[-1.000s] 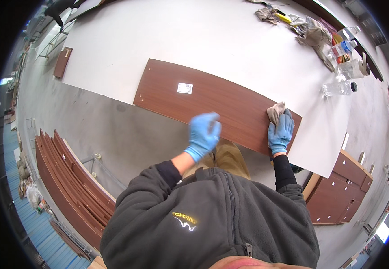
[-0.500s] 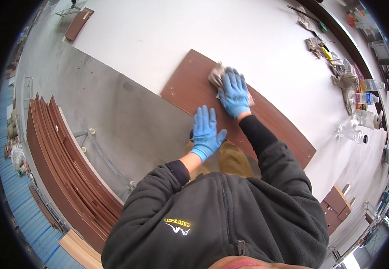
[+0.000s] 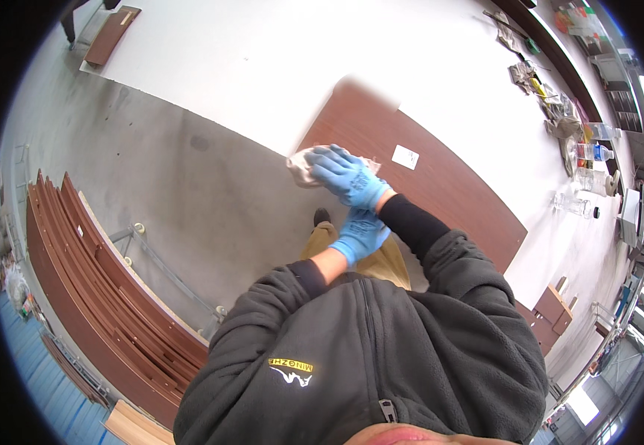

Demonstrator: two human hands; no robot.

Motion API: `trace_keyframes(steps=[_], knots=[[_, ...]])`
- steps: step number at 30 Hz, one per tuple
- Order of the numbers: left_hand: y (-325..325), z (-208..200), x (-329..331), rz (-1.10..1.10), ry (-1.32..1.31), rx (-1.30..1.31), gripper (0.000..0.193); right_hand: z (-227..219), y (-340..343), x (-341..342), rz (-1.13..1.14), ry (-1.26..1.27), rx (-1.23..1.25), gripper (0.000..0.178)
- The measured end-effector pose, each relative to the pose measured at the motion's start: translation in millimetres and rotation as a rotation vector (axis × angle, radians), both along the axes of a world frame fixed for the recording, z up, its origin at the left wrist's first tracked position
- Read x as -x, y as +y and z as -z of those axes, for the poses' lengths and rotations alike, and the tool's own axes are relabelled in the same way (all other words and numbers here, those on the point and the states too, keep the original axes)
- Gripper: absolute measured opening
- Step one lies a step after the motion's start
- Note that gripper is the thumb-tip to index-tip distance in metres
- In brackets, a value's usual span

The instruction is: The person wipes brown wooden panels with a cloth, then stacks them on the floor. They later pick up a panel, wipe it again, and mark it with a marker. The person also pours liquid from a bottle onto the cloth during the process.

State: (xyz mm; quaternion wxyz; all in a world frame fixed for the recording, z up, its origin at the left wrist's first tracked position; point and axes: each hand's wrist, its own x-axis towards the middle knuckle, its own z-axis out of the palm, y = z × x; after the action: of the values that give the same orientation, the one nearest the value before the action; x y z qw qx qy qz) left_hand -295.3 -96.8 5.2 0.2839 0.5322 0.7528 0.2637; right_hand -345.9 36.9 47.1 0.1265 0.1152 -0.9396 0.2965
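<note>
A long reddish-brown board [image 3: 448,185] lies on the white tabletop, with a small white label [image 3: 405,157] on its face. Its far end looks smeared. My right hand [image 3: 348,178], in a blue glove, is closed over a crumpled pale rag [image 3: 303,167] at the board's left edge, and part of the rag hangs past that edge. Just below, my left hand [image 3: 359,236], also gloved in blue, is beside the board's near edge. The right hand and wrist cover most of its fingers, so their pose is hidden.
Stacked brown boards [image 3: 107,297] rest on a wheeled frame at the left. Clear plastic bottles [image 3: 578,204] and crumpled cloths [image 3: 559,119] line the table's right side. A brown piece [image 3: 110,35] lies at the far left corner, and brown parts [image 3: 548,315] at the near right.
My right hand has drawn the rag leftward and nearer, to the board's left edge, uncovering the label. My left hand has moved right and down, partly under the right one.
</note>
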Motion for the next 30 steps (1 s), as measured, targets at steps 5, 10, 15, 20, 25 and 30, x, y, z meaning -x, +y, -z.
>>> trace_keyframes(steps=[5, 10, 15, 20, 25, 30], knots=[[-74, -62, 86, -0.036, -0.023, -0.576, 0.034, -10, 19, -46, 0.054, 0.122, -0.039, 0.044], [-86, -82, 163, -0.465, 0.190, -0.480, 0.035, 9, -25, 5, 0.218, 0.131, -0.103, 0.051], [-22, -26, 201, -0.561, 0.386, -0.483, 0.042, 26, 13, 37, 0.470, 0.112, -0.090, 0.046], [-3, 17, 190, -0.442, 0.497, -0.289, 0.060, 38, 126, -107, 0.981, 0.140, -0.236, 0.031], [-7, 33, 192, -0.383, 0.535, -0.193, 0.068, 21, 183, -399, 1.828, -0.026, 0.048, 0.038], [-9, 37, 195, -0.346, 0.563, -0.157, 0.066, 65, 183, -431, 2.166, -0.233, -0.284, 0.049]])
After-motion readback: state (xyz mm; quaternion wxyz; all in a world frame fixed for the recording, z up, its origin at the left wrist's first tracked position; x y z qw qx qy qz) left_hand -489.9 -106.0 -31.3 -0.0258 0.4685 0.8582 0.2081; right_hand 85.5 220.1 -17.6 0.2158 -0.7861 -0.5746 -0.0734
